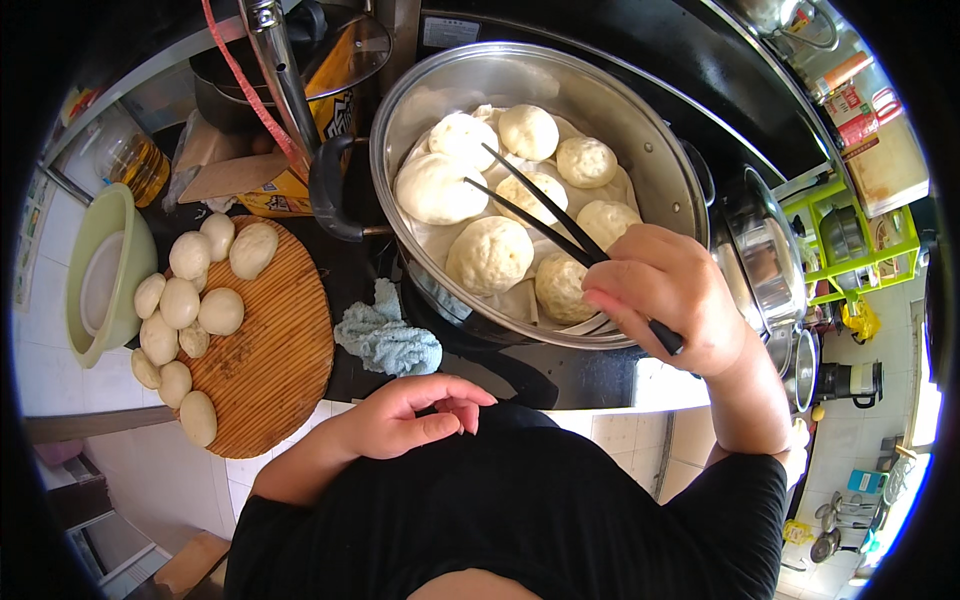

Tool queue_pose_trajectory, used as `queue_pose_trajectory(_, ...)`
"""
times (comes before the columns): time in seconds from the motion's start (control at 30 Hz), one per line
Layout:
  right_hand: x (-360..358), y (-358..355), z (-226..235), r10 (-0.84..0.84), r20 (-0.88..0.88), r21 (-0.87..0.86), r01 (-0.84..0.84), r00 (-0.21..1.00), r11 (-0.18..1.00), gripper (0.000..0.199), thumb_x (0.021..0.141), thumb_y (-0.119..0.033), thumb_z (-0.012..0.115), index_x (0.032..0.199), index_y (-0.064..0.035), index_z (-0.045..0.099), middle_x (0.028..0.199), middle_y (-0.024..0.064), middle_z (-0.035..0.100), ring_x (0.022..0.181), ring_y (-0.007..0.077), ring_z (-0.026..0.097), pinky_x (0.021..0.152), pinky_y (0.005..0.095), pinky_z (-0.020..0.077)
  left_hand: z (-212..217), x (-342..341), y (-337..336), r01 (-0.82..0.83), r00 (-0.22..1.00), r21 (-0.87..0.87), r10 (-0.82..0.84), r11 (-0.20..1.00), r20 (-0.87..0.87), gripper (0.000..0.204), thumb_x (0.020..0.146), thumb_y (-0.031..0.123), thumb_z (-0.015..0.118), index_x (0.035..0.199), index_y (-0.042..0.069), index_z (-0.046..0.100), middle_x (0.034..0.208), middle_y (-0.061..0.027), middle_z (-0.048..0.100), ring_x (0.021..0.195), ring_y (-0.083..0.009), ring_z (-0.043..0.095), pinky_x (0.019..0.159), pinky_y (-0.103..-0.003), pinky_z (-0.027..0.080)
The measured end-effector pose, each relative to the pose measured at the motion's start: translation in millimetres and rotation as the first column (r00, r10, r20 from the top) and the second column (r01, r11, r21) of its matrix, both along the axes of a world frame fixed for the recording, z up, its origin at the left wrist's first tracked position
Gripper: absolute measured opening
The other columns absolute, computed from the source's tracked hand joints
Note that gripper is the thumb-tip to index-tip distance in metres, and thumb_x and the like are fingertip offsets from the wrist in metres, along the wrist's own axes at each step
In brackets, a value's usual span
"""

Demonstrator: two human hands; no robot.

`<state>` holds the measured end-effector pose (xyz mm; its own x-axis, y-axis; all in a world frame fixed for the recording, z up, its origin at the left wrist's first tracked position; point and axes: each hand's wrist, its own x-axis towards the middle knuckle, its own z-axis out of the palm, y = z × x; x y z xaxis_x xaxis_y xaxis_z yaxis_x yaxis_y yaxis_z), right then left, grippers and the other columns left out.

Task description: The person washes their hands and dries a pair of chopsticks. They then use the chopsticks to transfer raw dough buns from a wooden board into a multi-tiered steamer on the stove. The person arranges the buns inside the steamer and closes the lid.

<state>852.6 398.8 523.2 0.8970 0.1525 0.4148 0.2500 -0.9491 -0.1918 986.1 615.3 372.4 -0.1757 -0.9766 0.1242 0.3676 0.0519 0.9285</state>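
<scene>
My right hand [678, 290] is closed around a pair of black chopsticks [548, 225], held over a large steel steamer pot [500, 58]. Their tips lie against or just over a pale bun [440, 188] at the pot's left side; I cannot tell whether they grip it. Several other round white buns, such as one bun [490, 255] near the front, rest on a white cloth [528, 298] inside the pot. My left hand [420, 413] hangs in front of my body, fingers loosely curved and apart, holding nothing. A crumpled light-blue cloth [388, 333] lies beyond it.
On the left, a round wooden board [285, 350] bears several smaller buns [180, 302]. Beside it stands a pale green bowl [105, 270]. The pot's black handle [335, 188] juts out leftward. Stacked steel pots [765, 250] and a green rack [850, 240] stand at the right.
</scene>
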Motion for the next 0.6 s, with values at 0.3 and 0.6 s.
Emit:
queue_pose_trajectory(0.3,-4,5,2,-0.018,-0.060,-0.101,0.011,0.998,0.995,0.014,0.066,-0.011,0.067,0.072,-0.0056,0.056,0.059,0.0054,0.045,0.054,0.0236,0.049,0.044,0.0322,0.0390,1,-1,0,-0.004,1.000,0.002,0.004,1.000,0.001,0.029,0.089,0.013,0.049,0.116,0.001,0.049,0.091,-0.0056,0.056,0.084,-0.0113,0.053,0.075,-0.024,0.043)
queue_pose_trajectory(0.6,-17,12,17,-0.033,-0.051,0.061,0.036,0.998,0.998,0.017,0.063,-0.004,0.069,0.074,-0.0020,0.057,0.060,0.0086,0.053,0.051,0.0251,0.053,0.045,0.0321,0.0417,-1,1,0,-0.006,1.000,0.003,0.006,1.000,0.003,0.029,0.089,0.014,0.049,0.116,0.001,0.049,0.091,-0.0053,0.056,0.083,-0.0111,0.053,0.075,-0.023,0.043)
